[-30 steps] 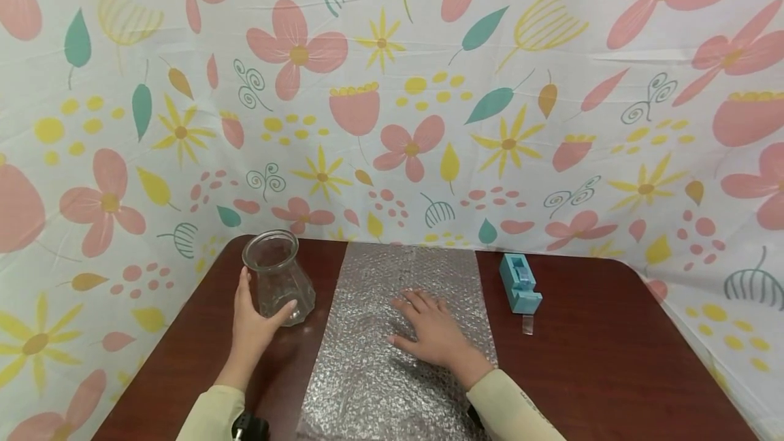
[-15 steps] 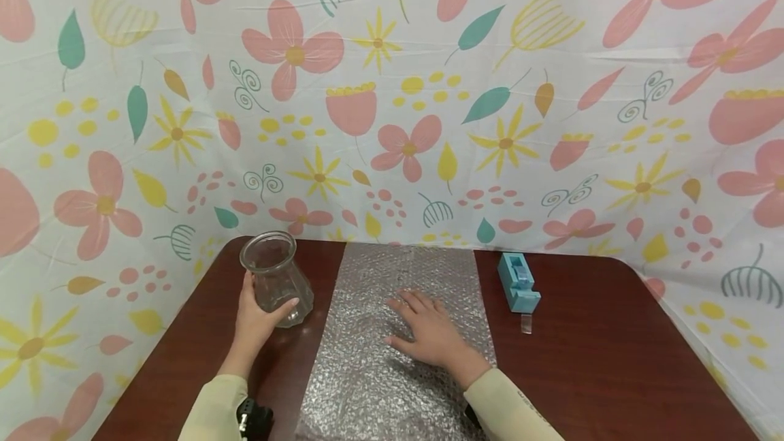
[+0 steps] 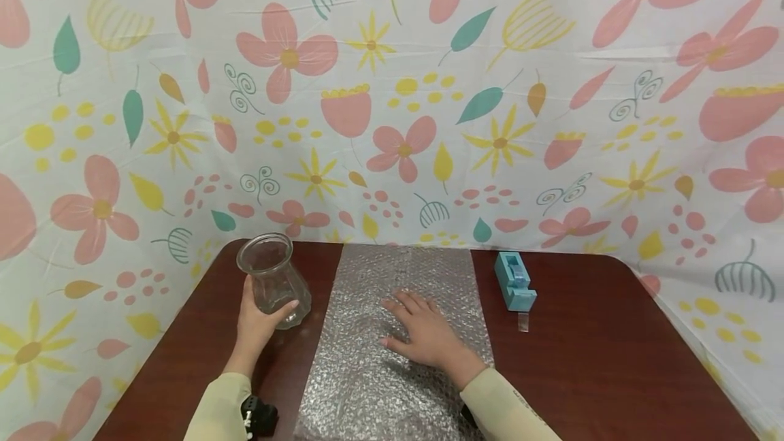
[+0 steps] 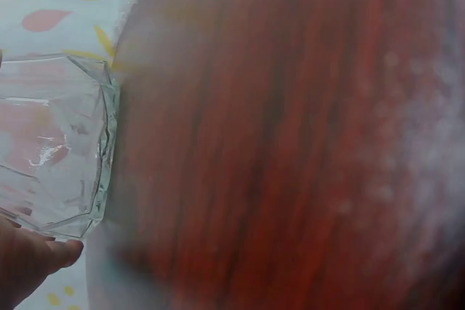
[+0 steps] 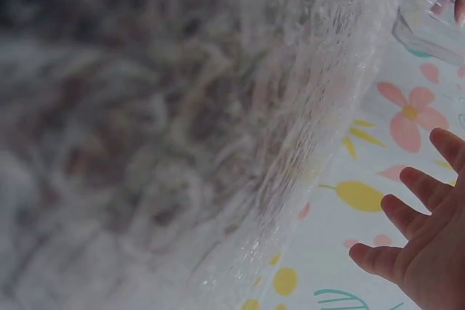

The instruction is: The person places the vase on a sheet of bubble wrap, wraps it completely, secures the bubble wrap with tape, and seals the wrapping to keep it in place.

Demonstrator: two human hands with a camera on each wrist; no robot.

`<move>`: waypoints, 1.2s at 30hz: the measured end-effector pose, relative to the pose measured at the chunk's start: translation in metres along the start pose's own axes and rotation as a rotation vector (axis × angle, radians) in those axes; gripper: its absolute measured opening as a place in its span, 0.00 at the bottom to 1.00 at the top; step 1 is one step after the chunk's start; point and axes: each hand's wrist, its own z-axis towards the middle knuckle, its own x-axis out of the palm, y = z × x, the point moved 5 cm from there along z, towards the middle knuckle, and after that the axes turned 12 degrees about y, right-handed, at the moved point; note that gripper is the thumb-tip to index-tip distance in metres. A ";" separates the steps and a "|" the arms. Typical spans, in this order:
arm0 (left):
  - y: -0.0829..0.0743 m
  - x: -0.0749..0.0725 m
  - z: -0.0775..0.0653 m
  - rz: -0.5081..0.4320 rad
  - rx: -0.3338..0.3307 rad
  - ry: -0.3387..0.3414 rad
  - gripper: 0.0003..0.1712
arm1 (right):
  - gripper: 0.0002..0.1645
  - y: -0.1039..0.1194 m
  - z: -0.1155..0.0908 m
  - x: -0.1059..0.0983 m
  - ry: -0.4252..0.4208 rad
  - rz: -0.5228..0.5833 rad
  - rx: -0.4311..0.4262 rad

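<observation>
A clear glass vase (image 3: 278, 284) with a flared rim and faceted lower body stands at the left of the table. My left hand (image 3: 252, 329) grips it low down, the thumb across its near side and the fingers round its left side, mostly hidden. In the left wrist view, the thumb (image 4: 62, 253) lies near the base of the vase (image 4: 51, 143). A sheet of bubble wrap (image 3: 367, 386) is spread flat along the middle. Over it my right hand (image 3: 429, 337) is held palm down, fingers spread; whether the fingertips touch the sheet I cannot tell.
To the right of the bubble wrap is a light blue tape dispenser (image 3: 514, 283), with a short strip of clear tape (image 3: 523, 322) at its near end. A flower-printed cloth (image 3: 398, 87) hangs behind and beside the dark wooden table (image 3: 600, 359).
The left hand has closed in slightly on the vase, its thumb shifting right against the glass. The right hand keeps its place over the bubble wrap. The head view has turned slightly right.
</observation>
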 end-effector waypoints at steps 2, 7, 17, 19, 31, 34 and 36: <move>0.001 0.000 0.000 -0.006 0.005 -0.015 0.67 | 0.42 0.000 0.000 0.001 -0.001 0.000 -0.004; 0.004 0.001 -0.001 -0.001 -0.006 -0.051 0.63 | 0.42 -0.001 -0.002 0.001 -0.014 0.015 -0.011; 0.005 0.003 -0.005 0.013 -0.010 -0.091 0.59 | 0.40 -0.003 -0.004 0.000 -0.004 0.006 -0.004; 0.004 0.004 -0.006 0.012 -0.006 -0.093 0.59 | 0.40 -0.003 -0.005 0.000 0.001 0.006 -0.003; -0.004 0.000 -0.016 0.023 -0.003 -0.079 0.59 | 0.41 0.001 -0.010 -0.010 0.002 0.018 -0.048; -0.009 -0.002 -0.018 0.048 -0.002 -0.076 0.59 | 0.40 0.003 -0.014 -0.014 -0.002 0.019 -0.054; -0.014 -0.003 -0.018 0.073 0.007 -0.077 0.58 | 0.40 0.004 -0.017 -0.017 -0.009 0.027 -0.053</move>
